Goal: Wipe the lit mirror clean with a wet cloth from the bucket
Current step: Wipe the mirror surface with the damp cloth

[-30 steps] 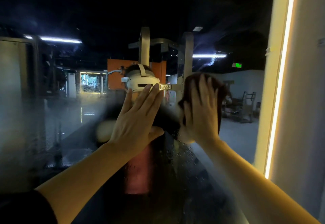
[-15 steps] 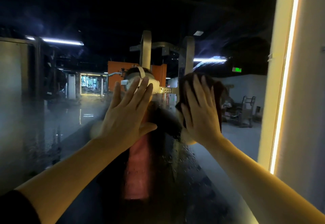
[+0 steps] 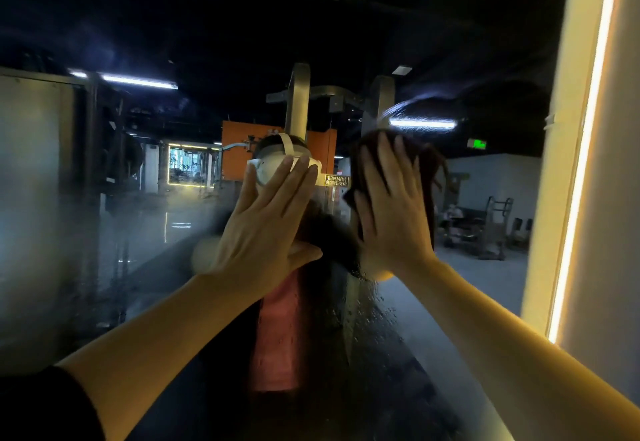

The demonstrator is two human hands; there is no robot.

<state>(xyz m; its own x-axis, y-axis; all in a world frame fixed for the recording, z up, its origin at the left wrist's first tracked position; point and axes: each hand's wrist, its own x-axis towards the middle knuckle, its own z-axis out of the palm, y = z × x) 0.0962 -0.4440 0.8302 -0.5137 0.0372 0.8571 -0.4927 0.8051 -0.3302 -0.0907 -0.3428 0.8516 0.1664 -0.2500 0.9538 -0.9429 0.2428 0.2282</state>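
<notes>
From the head camera you are facing the mirror close up, with both your arms stretched forward and your palms toward the glass.

Your right hand lies flat with the fingers straight and spread, pressing a dark brownish cloth against the mirror. The cloth shows above your fingertips and along the right side of your hand, bunched rather than folded. It sits at about head height, right of the middle of the glass and well left of the glowing light strip that runs down the mirror's right edge beside a pale frame.

Your left hand is also wide and flat, fingers straight and close together, thumb out to the right. It holds nothing, and whether the palm actually touches the glass cannot be told. It stands just beside the right hand, not touching it.

Below the cloth the glass carries water beads and wet streaks. Arcing wipe marks show above the cloth near a reflected ceiling lamp. The left part of the mirror looks hazy.

In the reflection you see a white headset behind your left fingers and an orange panel farther back in a dim hall. The bucket is not in view.
</notes>
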